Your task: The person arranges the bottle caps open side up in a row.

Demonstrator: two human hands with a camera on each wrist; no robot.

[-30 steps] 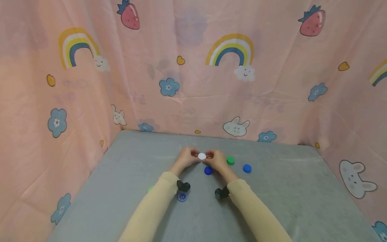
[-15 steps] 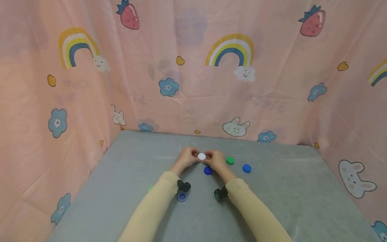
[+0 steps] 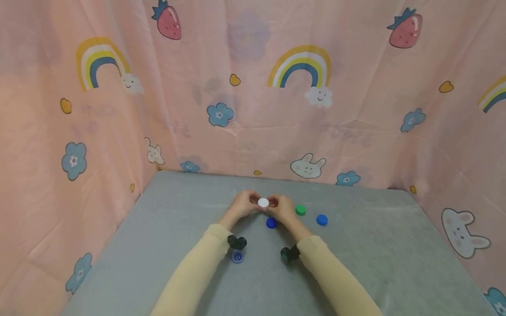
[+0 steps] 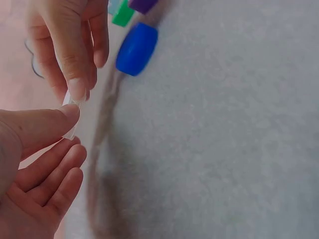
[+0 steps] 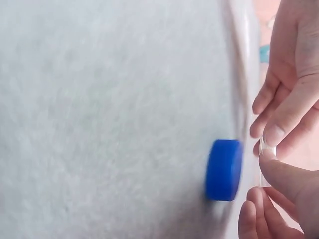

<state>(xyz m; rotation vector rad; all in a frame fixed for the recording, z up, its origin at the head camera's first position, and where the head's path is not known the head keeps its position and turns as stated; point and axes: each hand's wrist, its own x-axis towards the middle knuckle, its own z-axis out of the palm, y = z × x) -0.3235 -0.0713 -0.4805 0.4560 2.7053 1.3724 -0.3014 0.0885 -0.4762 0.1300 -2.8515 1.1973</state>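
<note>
A white bottle cap (image 3: 263,202) is held between both hands near the far middle of the table, its round top facing up. From the left, my left hand (image 3: 243,203) pinches its edge between thumb and fingers. My right hand (image 3: 282,208) pinches the opposite edge. Both thumbs lie on the cap in the left wrist view, where it appears edge-on and partly covered. Just nearer than the right hand, a dark blue cap (image 3: 271,223) rests on the table; it shows large beside the hands in the right wrist view.
Right of the hands lie a green cap (image 3: 301,210) and a brighter blue cap (image 3: 322,220). An upturned blue cap (image 3: 237,256) sits by the left wrist camera (image 3: 237,242). A pink printed curtain (image 3: 253,145) borders the grey table (image 3: 375,245).
The white cap and both hands have risen very slightly. My left forearm has shifted a little left, and the light green thing beside that sleeve is now hidden. The caps on the table stay put.
</note>
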